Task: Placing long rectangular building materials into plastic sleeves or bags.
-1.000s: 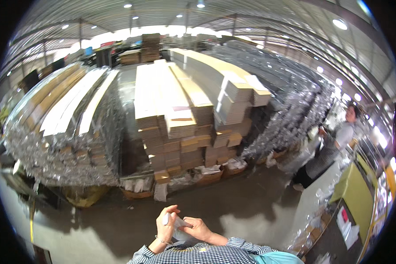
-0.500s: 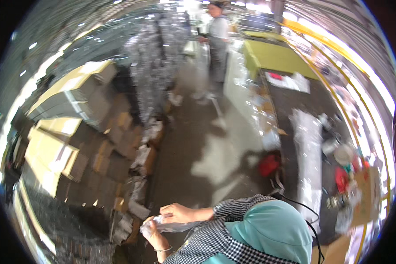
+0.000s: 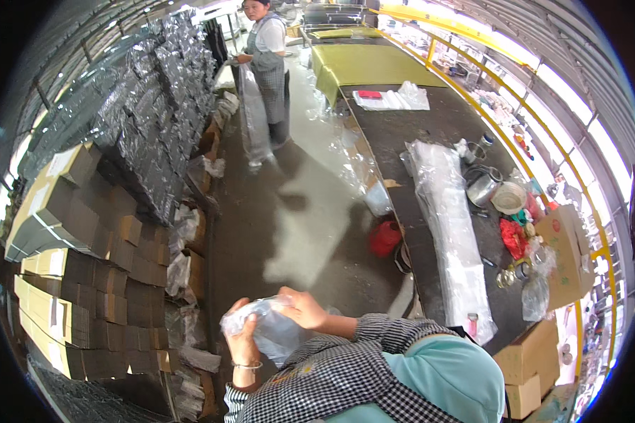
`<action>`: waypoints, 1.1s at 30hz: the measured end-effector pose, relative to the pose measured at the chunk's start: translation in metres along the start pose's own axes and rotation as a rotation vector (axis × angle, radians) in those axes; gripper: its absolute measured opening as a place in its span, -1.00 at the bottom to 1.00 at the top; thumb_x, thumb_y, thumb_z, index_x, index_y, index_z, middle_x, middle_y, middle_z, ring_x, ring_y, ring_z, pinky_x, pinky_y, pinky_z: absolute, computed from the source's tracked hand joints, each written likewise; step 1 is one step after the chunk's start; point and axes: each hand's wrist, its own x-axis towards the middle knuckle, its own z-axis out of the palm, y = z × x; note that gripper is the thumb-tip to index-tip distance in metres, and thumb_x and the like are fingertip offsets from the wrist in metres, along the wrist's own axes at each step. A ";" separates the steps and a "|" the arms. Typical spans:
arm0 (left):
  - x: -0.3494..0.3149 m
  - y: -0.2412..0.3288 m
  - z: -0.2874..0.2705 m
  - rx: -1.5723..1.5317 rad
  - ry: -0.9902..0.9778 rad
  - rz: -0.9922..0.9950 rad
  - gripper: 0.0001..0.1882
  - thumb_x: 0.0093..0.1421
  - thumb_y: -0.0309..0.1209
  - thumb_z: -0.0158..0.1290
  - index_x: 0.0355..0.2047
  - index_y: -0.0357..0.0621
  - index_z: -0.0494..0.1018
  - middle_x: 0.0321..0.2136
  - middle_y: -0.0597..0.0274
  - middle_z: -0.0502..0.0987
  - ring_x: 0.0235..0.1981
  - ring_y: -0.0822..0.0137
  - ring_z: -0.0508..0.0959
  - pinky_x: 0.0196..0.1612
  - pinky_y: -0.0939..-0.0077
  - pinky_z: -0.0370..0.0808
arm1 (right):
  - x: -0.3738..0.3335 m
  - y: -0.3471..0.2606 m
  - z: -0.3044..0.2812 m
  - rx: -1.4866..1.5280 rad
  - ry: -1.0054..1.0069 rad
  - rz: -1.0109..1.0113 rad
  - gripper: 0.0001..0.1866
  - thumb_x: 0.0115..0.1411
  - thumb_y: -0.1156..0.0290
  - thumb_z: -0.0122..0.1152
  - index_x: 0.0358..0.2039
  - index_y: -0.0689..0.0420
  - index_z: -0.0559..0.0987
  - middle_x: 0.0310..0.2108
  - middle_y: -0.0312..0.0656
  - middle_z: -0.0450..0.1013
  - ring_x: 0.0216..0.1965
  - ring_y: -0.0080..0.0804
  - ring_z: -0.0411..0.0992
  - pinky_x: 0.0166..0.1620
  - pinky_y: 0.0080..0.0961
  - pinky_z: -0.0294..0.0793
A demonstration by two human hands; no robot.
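Observation:
A clear plastic bag [image 3: 274,333] is stretched between my two hands, low in the view in front of my checked apron. My left hand [image 3: 243,344], with a bracelet at its wrist, is closed on the bag's left edge, thumb up. Fingers of my right hand [image 3: 303,310] pinch the upper right part of the same bag. The bag looks puffed and partly spread, and its lower end is hidden against my sleeve and apron.
On the left stand stacked flat cardboard boxes [image 3: 92,233] and dark plastic-wrapped bundles [image 3: 144,106]. A dark worktable [image 3: 395,155] on the right carries long plastic bags [image 3: 448,240], a metal kettle [image 3: 483,185] and a cardboard box [image 3: 564,257]. Ahead, a co-worker [image 3: 264,77] holds a plastic sheet.
My view has turned to the right, so the table and co-worker appear farther left. The bunched plastic between my hands is now spread wider. The co-worker's long plastic sheet has become visible.

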 end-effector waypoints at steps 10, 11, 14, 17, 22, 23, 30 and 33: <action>0.079 -0.016 0.143 0.033 -0.013 -0.006 -0.89 0.25 -0.42 0.18 -0.27 -0.15 0.51 -0.37 0.39 0.56 -0.33 0.49 0.51 -0.24 0.54 0.45 | 0.034 0.037 -0.137 0.253 -0.185 0.070 -0.63 0.16 0.34 0.37 -0.06 0.21 0.57 -0.16 -0.26 0.54 -0.19 -0.55 0.46 -0.09 -0.51 0.47; 0.086 -0.015 0.157 0.025 -0.015 0.002 -0.89 0.25 -0.42 0.18 -0.27 -0.15 0.51 -0.37 0.39 0.56 -0.33 0.49 0.51 -0.24 0.54 0.45 | 0.036 0.049 -0.147 0.237 -0.218 0.157 -0.60 0.14 0.33 0.39 -0.04 0.21 0.57 -0.15 -0.29 0.55 -0.18 -0.56 0.47 -0.08 -0.52 0.47; 0.103 -0.015 0.181 0.053 0.013 0.087 -0.82 0.22 -0.35 0.22 -0.31 -0.22 0.57 -0.45 0.43 0.54 -0.45 0.58 0.42 -0.38 0.63 0.36 | 0.046 0.034 -0.169 0.190 -0.198 0.248 -0.61 0.14 0.31 0.39 -0.07 0.23 0.59 -0.19 -0.31 0.57 -0.18 -0.58 0.47 -0.07 -0.53 0.47; 0.121 -0.013 0.208 0.166 -0.088 0.100 -0.80 0.20 -0.37 0.23 -0.26 -0.25 0.56 -0.40 0.39 0.56 -0.39 0.55 0.48 -0.31 0.60 0.43 | 0.050 0.049 -0.188 0.195 -0.030 0.205 -0.67 0.17 0.32 0.37 -0.12 0.25 0.61 -0.25 -0.32 0.59 -0.21 -0.59 0.48 -0.08 -0.55 0.47; 0.156 -0.031 0.236 0.085 -0.302 -0.073 -0.76 0.20 -0.44 0.20 -0.14 -0.27 0.53 -0.28 0.31 0.60 -0.25 0.48 0.53 -0.18 0.54 0.47 | 0.063 0.072 -0.214 0.315 0.149 0.169 -0.68 0.17 0.37 0.36 -0.11 0.26 0.61 -0.25 -0.30 0.60 -0.21 -0.60 0.48 -0.10 -0.56 0.48; 0.164 -0.038 0.234 0.077 -0.326 -0.164 -0.77 0.21 -0.44 0.18 -0.14 -0.26 0.54 -0.27 0.29 0.60 -0.24 0.45 0.52 -0.16 0.53 0.45 | 0.067 0.070 -0.219 0.285 0.144 0.162 -0.68 0.16 0.37 0.38 -0.11 0.25 0.61 -0.24 -0.29 0.60 -0.21 -0.59 0.49 -0.09 -0.55 0.48; 0.240 -0.017 0.267 -0.028 -0.320 -0.129 -0.78 0.32 -0.39 0.06 -0.16 -0.30 0.54 -0.28 0.24 0.61 -0.25 0.40 0.56 -0.15 0.48 0.52 | 0.122 0.104 -0.246 0.156 0.092 0.288 -0.63 0.07 0.39 0.45 -0.09 0.20 0.62 -0.22 -0.26 0.61 -0.15 -0.56 0.49 0.00 -0.51 0.44; 0.281 -0.013 0.271 -0.162 -0.308 -0.144 -0.77 0.33 -0.39 0.04 -0.14 -0.32 0.53 -0.25 0.20 0.62 -0.23 0.35 0.59 -0.12 0.41 0.55 | 0.161 0.128 -0.247 0.157 0.055 0.297 -0.65 0.06 0.38 0.46 -0.13 0.19 0.65 -0.21 -0.26 0.61 -0.14 -0.58 0.48 0.01 -0.51 0.42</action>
